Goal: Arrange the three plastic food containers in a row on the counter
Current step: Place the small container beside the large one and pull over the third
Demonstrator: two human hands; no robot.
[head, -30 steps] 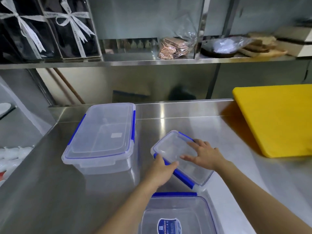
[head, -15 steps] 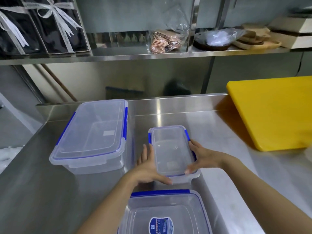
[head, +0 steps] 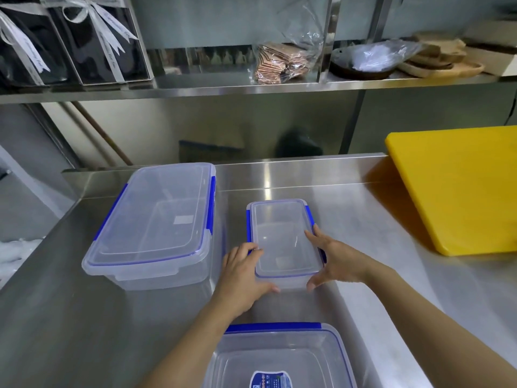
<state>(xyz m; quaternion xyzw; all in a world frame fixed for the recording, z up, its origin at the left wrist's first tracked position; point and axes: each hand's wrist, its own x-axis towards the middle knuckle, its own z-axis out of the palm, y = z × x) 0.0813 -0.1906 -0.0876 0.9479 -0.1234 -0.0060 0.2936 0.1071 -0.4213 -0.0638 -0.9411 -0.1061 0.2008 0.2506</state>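
From the head view, a small container (head: pixel 284 242) was seen standing on the steel tabletop (head: pixel 321 189), held from both sides. The left hand (head: pixel 243 275) was pressed to its left near corner, the right hand (head: pixel 333 261) to its right edge; each grip was clamped on the small container. A large container (head: pixel 156 219) stood just beside it to the left, apart from it. A third container (head: pixel 282 357) sat nearest the camera, partly cut off by the frame. A yellow board (head: pixel 461 189) lay well to the right.
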